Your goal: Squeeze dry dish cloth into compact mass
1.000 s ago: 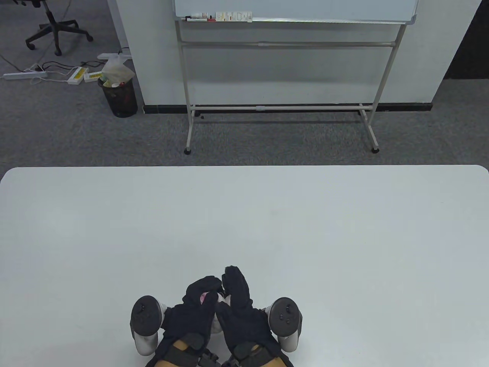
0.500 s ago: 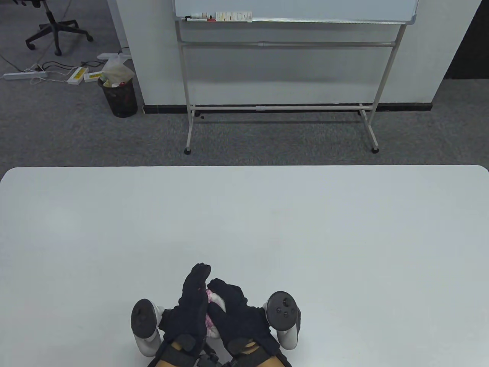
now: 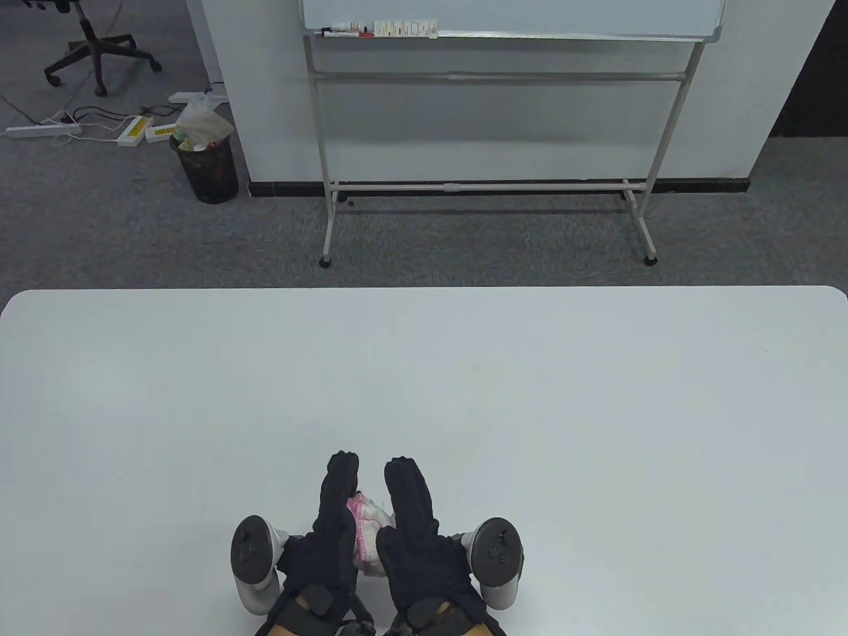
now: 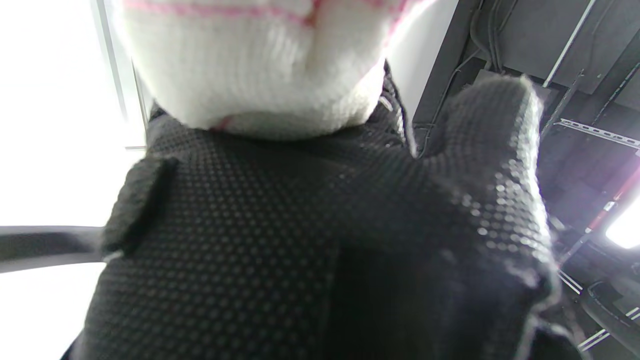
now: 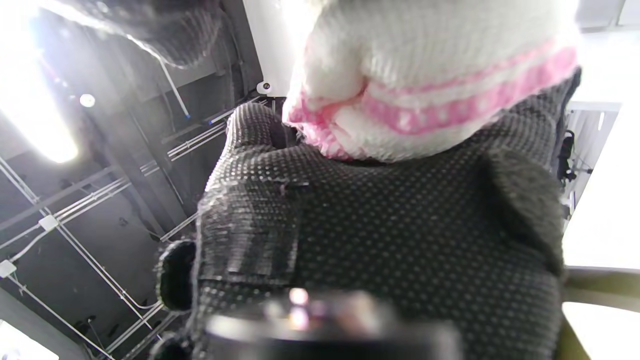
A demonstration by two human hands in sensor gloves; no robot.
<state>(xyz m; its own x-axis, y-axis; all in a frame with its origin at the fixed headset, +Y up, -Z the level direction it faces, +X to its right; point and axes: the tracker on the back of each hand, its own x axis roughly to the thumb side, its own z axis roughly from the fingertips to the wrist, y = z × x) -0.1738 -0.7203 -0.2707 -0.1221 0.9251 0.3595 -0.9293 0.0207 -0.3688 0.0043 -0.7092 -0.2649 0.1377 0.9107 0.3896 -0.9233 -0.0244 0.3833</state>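
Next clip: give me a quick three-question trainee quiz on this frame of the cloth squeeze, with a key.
1. True or false: the dish cloth lies spread flat on the table.
2. Which touches the cloth? A. only the left hand B. only the right hand C. both
3. Fill in: the white cloth carries stripes coloured ____.

Key: 1. False, it is bunched between the two palms. 2. C. 3. Pink.
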